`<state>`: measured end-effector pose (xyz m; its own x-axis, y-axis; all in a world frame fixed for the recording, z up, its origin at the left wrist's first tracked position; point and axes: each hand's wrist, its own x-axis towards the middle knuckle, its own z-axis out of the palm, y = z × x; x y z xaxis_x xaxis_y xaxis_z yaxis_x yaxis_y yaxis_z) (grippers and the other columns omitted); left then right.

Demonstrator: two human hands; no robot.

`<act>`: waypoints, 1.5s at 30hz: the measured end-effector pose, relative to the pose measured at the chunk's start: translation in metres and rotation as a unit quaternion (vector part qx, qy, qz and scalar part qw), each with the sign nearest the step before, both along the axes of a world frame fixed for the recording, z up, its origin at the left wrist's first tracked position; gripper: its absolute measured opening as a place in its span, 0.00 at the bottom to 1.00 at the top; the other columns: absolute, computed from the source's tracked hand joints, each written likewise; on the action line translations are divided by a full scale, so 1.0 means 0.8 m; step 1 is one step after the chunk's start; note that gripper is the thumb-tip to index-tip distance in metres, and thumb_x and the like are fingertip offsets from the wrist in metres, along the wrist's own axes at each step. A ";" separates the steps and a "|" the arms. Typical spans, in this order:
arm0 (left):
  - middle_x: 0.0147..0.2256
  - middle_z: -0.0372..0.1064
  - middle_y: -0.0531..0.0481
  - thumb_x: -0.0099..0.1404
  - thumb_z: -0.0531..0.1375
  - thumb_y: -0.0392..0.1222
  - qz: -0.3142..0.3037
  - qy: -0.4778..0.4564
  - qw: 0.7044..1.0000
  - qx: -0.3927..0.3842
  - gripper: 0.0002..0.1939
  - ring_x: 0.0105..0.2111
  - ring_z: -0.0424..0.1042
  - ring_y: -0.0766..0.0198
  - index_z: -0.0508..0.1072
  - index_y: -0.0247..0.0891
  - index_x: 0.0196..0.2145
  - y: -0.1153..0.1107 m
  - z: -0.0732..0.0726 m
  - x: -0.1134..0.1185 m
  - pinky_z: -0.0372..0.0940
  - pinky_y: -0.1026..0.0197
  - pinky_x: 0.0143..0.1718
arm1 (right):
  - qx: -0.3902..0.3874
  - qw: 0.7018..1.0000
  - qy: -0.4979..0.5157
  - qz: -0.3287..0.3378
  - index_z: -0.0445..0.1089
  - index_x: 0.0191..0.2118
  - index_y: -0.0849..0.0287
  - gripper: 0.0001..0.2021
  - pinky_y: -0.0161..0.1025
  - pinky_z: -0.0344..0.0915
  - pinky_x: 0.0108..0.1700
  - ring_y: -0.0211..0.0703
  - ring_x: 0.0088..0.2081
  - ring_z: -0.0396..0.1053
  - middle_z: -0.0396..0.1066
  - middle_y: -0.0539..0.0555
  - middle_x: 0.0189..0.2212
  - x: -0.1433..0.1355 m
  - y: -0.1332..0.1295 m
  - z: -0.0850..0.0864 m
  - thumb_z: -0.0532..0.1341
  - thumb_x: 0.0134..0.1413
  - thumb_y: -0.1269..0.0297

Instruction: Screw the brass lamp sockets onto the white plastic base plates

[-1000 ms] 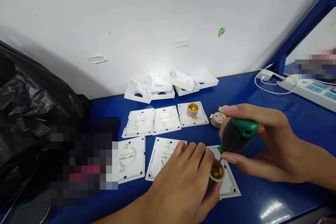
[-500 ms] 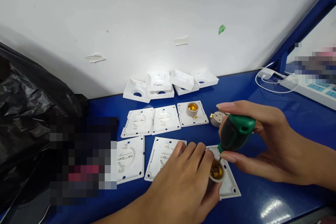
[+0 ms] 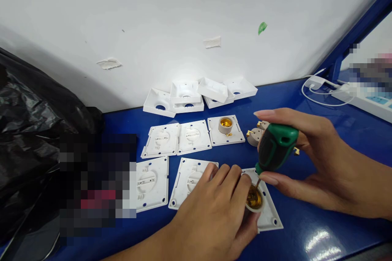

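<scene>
My right hand [image 3: 318, 167] grips a stubby screwdriver [image 3: 277, 147] with a green and black handle. Its thin shaft tilts down into a lamp socket [image 3: 255, 200] with a brass-coloured threaded inside. Around the socket's near side my left hand [image 3: 214, 208] is wrapped, holding it on a white square base plate [image 3: 271, 208]. The screwdriver's tip is hidden inside the socket. Behind the screwdriver lie loose round socket parts [image 3: 254, 136] with brass tabs, partly covered by my right hand.
Several white base plates [image 3: 153, 181] lie in two rows; one at the back carries a socket [image 3: 226, 124]. White square covers [image 3: 159, 104] lean along the wall. A black plastic bag [image 3: 36, 130] is at left, a power strip [image 3: 364, 98] with white cables at right.
Both hands stay on the screwdriver and socket, nearly in the same place. The view has shifted slightly, and more of the loose socket parts shows behind the handle.
</scene>
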<state>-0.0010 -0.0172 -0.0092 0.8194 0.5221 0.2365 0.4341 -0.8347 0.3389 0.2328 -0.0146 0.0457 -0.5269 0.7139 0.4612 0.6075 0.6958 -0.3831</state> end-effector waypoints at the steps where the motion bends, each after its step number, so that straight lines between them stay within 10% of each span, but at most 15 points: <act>1: 0.45 0.73 0.43 0.73 0.59 0.42 0.001 0.003 1.000 -0.005 0.12 0.45 0.74 0.48 0.68 0.35 0.50 0.000 0.001 0.000 0.66 0.42 0.53 | 0.000 1.000 -0.001 0.002 0.43 0.74 0.47 0.36 0.47 0.77 0.35 0.51 0.39 0.77 0.74 0.55 0.50 0.000 0.000 0.001 0.60 0.68 0.55; 24: 0.51 0.73 0.39 0.74 0.58 0.43 0.002 0.005 1.000 -0.022 0.16 0.51 0.72 0.46 0.68 0.33 0.55 0.000 -0.002 -0.002 0.64 0.41 0.58 | -0.020 0.999 0.034 0.024 0.40 0.76 0.42 0.44 0.46 0.79 0.47 0.47 0.42 0.78 0.65 0.50 0.67 0.004 -0.007 0.000 0.66 0.63 0.63; 30: 0.49 0.74 0.40 0.72 0.59 0.41 0.007 -0.002 0.999 -0.037 0.12 0.52 0.72 0.46 0.69 0.36 0.51 0.002 0.003 0.000 0.66 0.41 0.57 | -0.013 0.998 0.019 0.051 0.37 0.76 0.47 0.42 0.38 0.77 0.34 0.46 0.41 0.79 0.76 0.55 0.56 -0.001 -0.006 0.008 0.63 0.66 0.65; 45: 0.51 0.74 0.39 0.72 0.58 0.41 -0.001 -0.005 0.999 -0.036 0.11 0.51 0.75 0.46 0.68 0.37 0.50 0.000 0.004 -0.001 0.66 0.38 0.57 | 0.008 0.995 0.053 0.087 0.40 0.76 0.51 0.45 0.43 0.79 0.46 0.46 0.43 0.79 0.74 0.57 0.59 -0.003 -0.002 -0.001 0.65 0.60 0.73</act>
<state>-0.0020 -0.0172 -0.0061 0.8178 0.5373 0.2061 0.4296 -0.8084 0.4024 0.2305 -0.0163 0.0450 -0.5900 0.6084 0.5308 0.4339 0.7933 -0.4270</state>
